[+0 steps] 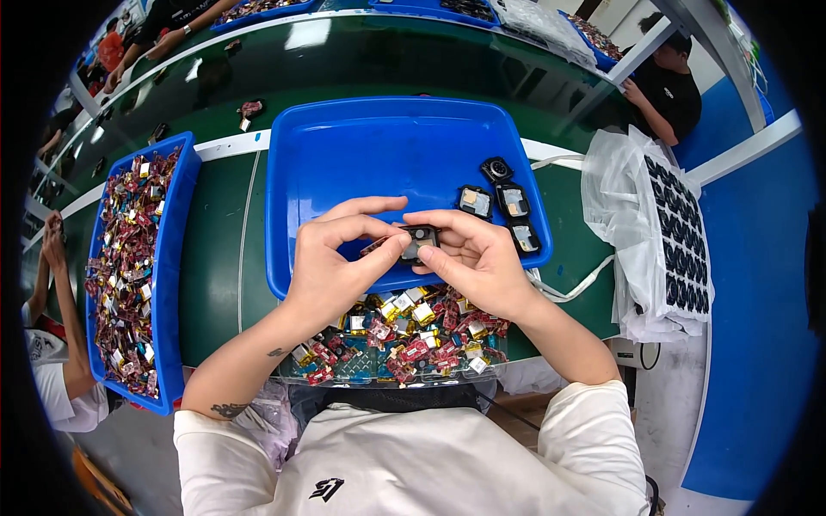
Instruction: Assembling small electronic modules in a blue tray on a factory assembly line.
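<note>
Your fingers (456,224) and thumbs (389,253) partly hide the black housing (421,236); the lower edge cuts off your white T-shirt (396,460).

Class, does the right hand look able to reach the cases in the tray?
Probably yes: nothing covers the cases close beside the right hand, though it's holding another case.

Casings (514,201) in tray (361,155), right side

Bright light leaves white glare on the glossy green surface (370,64), while edges bow toward the dark rim.
</note>
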Demonstrator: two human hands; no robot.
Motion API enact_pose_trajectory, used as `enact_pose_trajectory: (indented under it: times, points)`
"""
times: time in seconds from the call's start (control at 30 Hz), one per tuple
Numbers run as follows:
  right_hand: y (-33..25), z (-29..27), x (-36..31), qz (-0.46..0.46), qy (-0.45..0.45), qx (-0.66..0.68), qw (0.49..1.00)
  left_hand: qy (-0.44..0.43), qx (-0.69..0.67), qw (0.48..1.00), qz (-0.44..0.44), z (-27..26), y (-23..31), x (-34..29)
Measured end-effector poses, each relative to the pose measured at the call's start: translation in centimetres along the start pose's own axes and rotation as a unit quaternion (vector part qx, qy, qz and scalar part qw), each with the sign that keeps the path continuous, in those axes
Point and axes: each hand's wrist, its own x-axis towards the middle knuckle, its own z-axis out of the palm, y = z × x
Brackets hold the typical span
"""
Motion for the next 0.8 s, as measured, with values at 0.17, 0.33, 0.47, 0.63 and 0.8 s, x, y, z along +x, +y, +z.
enact_pose_trajectory:
  times: [0.17, 0.33, 0.47, 0.63, 0.8]
  points:
    - [0.01, -0.02, -0.04, 0.001, 0.001, 0.001, 1.000, 0.002, 0.008, 1.000, 0.010, 0.09, -0.07, -0.08]
    - [0.02, 0.01, -0.01, 0.003, 0.002, 0.004, 1.000, 0.007, 0.018, 1.000, 0.014, 0.18, -0.21, -0.13]
    - [-0.18, 0.09, 0.02, 0.001, 0.009, -0.003, 1.000, 0.016, 0.017, 1.000, 0.009, 0.23, -0.29, -0.13]
    - [-0.04, 0.07, 0.04, 0.003, 0.005, -0.008, 1.000, 0.018, 0.022, 1.000, 0.004, 0.32, -0.12, -0.09]
    - [0.12, 0.19, 0.03, -0.005, 0.012, -0.024, 1.000, 0.021, 0.024, 0.999, -0.007, 0.38, -0.01, -0.17]
